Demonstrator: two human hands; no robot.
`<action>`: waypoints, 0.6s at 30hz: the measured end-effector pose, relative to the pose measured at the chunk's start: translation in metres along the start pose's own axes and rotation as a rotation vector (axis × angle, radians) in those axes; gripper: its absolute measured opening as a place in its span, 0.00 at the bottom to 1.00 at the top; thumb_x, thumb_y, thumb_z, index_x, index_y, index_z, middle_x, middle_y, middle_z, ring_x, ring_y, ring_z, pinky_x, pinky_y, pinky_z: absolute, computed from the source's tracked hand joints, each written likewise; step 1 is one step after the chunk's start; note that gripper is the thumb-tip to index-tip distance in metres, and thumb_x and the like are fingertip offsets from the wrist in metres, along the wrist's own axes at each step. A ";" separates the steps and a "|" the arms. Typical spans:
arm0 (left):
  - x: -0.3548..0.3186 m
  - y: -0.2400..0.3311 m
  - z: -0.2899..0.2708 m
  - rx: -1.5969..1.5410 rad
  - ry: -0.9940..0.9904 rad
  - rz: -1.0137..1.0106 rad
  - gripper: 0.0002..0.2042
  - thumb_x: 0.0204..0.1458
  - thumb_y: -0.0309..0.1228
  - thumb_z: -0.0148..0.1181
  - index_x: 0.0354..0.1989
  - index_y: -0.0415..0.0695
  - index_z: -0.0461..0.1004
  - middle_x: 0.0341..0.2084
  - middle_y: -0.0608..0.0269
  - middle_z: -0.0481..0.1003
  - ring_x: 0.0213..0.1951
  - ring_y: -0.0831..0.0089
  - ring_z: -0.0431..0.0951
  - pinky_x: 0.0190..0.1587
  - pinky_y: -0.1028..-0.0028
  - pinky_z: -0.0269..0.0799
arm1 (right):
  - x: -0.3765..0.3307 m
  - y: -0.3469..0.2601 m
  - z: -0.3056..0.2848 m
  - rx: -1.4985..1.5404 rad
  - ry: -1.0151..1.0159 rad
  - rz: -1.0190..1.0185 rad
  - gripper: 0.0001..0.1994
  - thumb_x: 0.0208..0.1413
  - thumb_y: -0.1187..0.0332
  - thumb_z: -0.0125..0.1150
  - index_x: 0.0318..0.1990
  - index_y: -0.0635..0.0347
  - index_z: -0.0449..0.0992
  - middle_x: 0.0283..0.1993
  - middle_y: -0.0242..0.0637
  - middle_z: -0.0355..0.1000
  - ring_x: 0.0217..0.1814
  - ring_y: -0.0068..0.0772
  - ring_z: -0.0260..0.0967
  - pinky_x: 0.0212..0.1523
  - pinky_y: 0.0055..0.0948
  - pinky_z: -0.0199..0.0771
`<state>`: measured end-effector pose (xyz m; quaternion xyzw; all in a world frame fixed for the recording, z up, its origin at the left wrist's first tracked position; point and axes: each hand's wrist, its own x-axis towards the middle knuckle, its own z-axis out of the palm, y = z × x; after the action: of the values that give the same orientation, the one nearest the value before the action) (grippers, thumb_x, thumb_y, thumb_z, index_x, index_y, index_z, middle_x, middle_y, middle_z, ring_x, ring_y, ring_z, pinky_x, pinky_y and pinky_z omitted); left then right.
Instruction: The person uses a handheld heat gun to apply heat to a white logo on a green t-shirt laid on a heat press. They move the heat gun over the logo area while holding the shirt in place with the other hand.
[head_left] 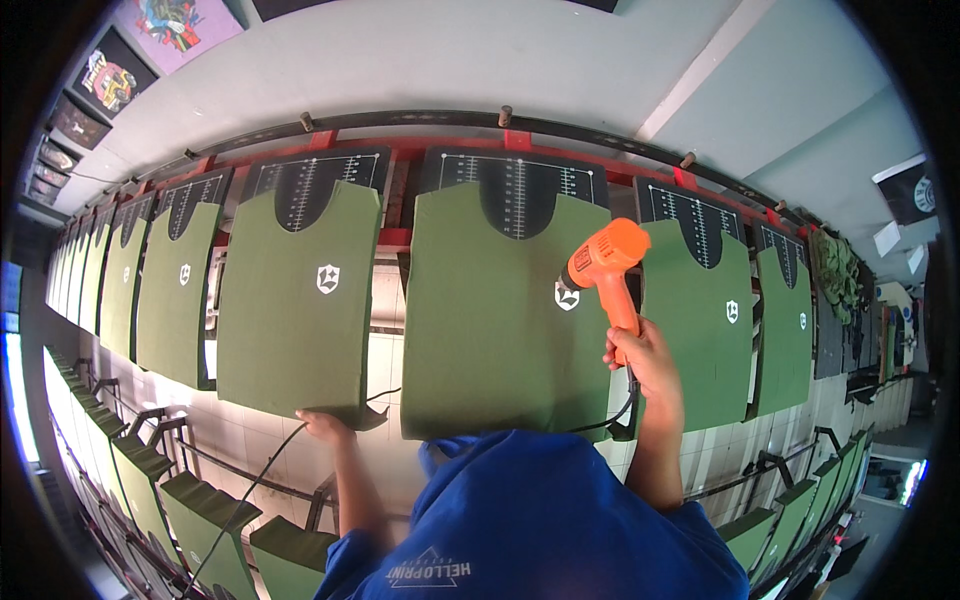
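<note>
My right hand (645,358) is wrapped round the handle of an orange heat gun (612,262). The gun's nozzle points left, over the white shield print on a green fabric panel (490,330) spread on a black board (520,190) with white ruler marks. From the handle's base a dark power cord (262,472) loops behind my blue shirt and comes out on the left. There my left hand (328,427) has its fingers closed on the cord, by the lower edge of the neighbouring green panel (290,300). That panel's lower right corner curls up.
More boards with green panels (695,320) line up on both sides along a red and black metal frame (400,150). Behind me stands another row of panels (215,530). Clothing (840,270) hangs at the far right, and pictures (110,75) are on the upper left wall.
</note>
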<state>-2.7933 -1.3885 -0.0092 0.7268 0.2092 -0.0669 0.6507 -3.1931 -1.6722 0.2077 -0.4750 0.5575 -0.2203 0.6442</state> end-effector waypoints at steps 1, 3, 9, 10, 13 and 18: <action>0.002 -0.003 -0.002 -0.001 -0.005 0.010 0.35 0.62 0.52 0.34 0.55 0.24 0.62 0.53 0.40 0.67 0.50 0.51 0.71 0.53 0.59 0.67 | 0.000 0.000 -0.002 0.028 0.001 0.021 0.12 0.53 0.68 0.56 0.43 0.64 0.68 0.27 0.31 0.67 0.25 0.22 0.68 0.25 0.22 0.68; 0.001 -0.001 -0.001 0.005 -0.012 0.016 0.35 0.62 0.53 0.33 0.55 0.24 0.61 0.54 0.40 0.66 0.51 0.51 0.70 0.53 0.59 0.67 | -0.003 0.002 0.002 -0.025 0.029 -0.014 0.12 0.54 0.68 0.57 0.43 0.64 0.68 0.27 0.31 0.68 0.25 0.23 0.68 0.25 0.22 0.68; 0.004 -0.005 -0.003 0.009 -0.016 0.010 0.35 0.63 0.53 0.33 0.56 0.24 0.61 0.54 0.40 0.66 0.51 0.51 0.70 0.54 0.59 0.67 | -0.006 0.003 -0.001 -0.022 0.045 -0.025 0.11 0.54 0.68 0.57 0.41 0.64 0.68 0.27 0.31 0.68 0.24 0.23 0.68 0.25 0.22 0.68; 0.006 -0.005 -0.003 0.020 -0.009 0.007 0.35 0.63 0.53 0.33 0.56 0.24 0.61 0.54 0.40 0.66 0.51 0.51 0.70 0.54 0.59 0.67 | -0.007 0.003 0.001 -0.047 0.049 -0.044 0.11 0.54 0.67 0.57 0.40 0.64 0.68 0.27 0.32 0.68 0.24 0.23 0.68 0.24 0.22 0.68; 0.006 -0.006 -0.004 0.031 -0.009 0.009 0.35 0.62 0.53 0.33 0.56 0.24 0.61 0.54 0.40 0.66 0.51 0.51 0.70 0.54 0.58 0.67 | -0.006 0.001 -0.006 0.023 0.024 0.020 0.11 0.54 0.67 0.57 0.40 0.64 0.68 0.27 0.32 0.68 0.24 0.23 0.68 0.25 0.22 0.68; 0.000 0.000 -0.001 0.018 0.001 -0.002 0.36 0.62 0.54 0.34 0.56 0.24 0.61 0.54 0.40 0.66 0.50 0.50 0.70 0.54 0.58 0.67 | -0.010 0.001 -0.004 -0.005 0.037 0.015 0.11 0.53 0.68 0.57 0.40 0.64 0.68 0.27 0.32 0.67 0.25 0.23 0.68 0.25 0.22 0.68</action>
<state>-2.7937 -1.3877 -0.0092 0.7325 0.2097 -0.0692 0.6440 -3.1999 -1.6647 0.2123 -0.4684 0.5733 -0.2227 0.6343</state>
